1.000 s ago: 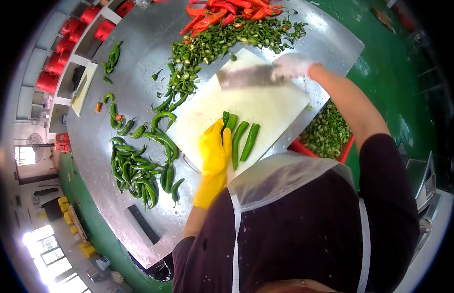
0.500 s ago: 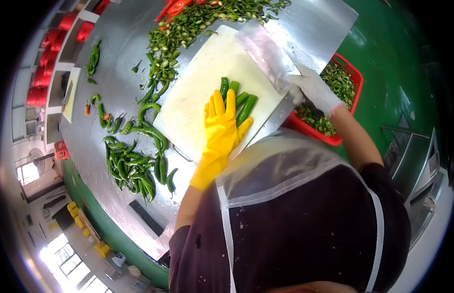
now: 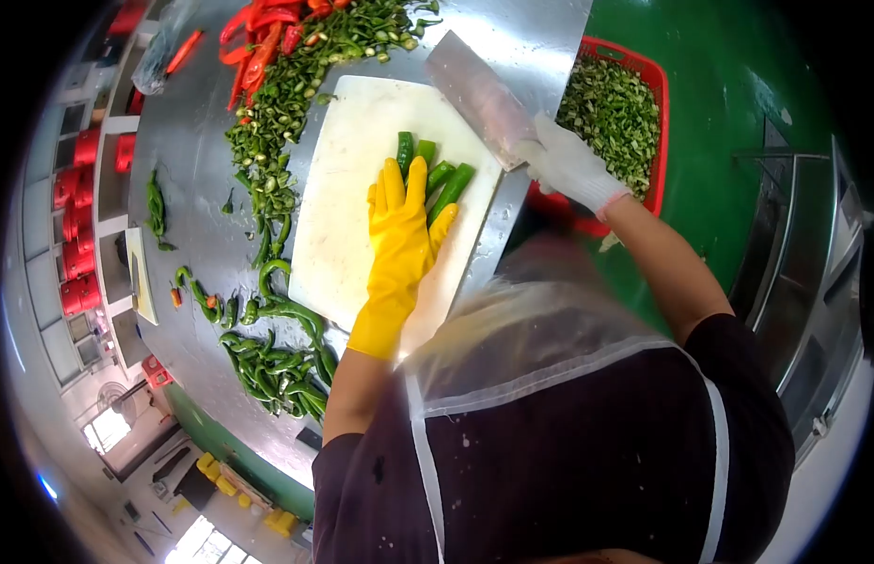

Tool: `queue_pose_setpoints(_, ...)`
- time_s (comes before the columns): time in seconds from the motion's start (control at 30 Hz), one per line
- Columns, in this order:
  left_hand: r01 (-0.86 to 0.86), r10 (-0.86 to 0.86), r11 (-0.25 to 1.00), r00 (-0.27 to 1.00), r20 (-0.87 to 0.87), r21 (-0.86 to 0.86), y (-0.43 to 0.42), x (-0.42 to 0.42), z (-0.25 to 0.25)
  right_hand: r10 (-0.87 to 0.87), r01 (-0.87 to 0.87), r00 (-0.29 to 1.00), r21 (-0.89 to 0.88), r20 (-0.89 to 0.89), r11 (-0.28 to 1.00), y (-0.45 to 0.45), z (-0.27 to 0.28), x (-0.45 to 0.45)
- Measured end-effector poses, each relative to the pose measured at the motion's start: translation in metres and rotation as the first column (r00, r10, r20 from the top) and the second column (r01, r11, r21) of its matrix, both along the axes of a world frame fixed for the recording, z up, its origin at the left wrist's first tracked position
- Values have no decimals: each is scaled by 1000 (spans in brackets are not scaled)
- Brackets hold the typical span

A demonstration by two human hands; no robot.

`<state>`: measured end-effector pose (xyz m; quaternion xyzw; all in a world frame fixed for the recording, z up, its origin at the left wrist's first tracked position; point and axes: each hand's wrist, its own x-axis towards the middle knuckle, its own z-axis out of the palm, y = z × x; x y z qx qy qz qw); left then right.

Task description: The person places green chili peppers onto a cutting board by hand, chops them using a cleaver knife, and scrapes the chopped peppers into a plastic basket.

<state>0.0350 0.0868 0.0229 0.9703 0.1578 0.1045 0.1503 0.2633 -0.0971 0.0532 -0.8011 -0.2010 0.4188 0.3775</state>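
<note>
My left hand [image 3: 399, 235], in a yellow rubber glove, lies over several green peppers [image 3: 441, 183] on the white cutting board [image 3: 333, 207]. Its fingers are stretched out along one side of them and the thumb is on the other, keeping them in place. Their lower ends are hidden under the glove. In a white knit glove, my right hand [image 3: 568, 160] is closed round the handle of a cleaver [image 3: 479, 99]. The broad blade slants across the board's right edge, apart from the peppers; whether it touches the board I cannot tell.
Cut green peppers [image 3: 267, 141] and red peppers [image 3: 263, 47] lie behind and left of the board on the metal table [image 3: 192, 122]. Whole green peppers [image 3: 277, 371] are heaped at the near left. Right of the table, a red basket [image 3: 661, 141] holds chopped green pieces.
The view has shifted, so the board, peppers and both hands sit a little further left and higher. My grip on the cleaver and my left hand's place on the peppers look the same.
</note>
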Motion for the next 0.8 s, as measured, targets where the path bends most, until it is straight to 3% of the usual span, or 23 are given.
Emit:
queue_pose_setpoints(0.1,12,-14,999,999,48,51,0,0,-4,-168,206,949,120,-267,971,-21,7,-21)
queue_pose_setpoints(0.13,7,-9,999,999,48,41,-1,0,-3,-228,339,874,203,-429,919,-31,-9,-30)
queue_pose_setpoints(0.23,3,-5,1000,996,86,17,-4,3,2,-309,435,798,140,-518,889,-42,-18,-53)
queue_pose_setpoints(0.33,10,-2,999,988,153,-50,-6,3,-4,-258,456,743,184,-618,871,-48,-36,-68)
queue_pose_setpoints(0.43,-5,48,982,975,218,-191,-4,2,-15,-242,435,741,172,-626,884,-49,-42,-77)
queue_pose_setpoints(0.73,-28,96,960,968,233,-280,-13,5,-3,-246,439,738,171,-628,882,-53,-52,-89)
queue_pose_setpoints(0.8,-18,61,986,963,261,-167,-15,5,5,-253,449,725,161,-641,879,-55,-54,-90)
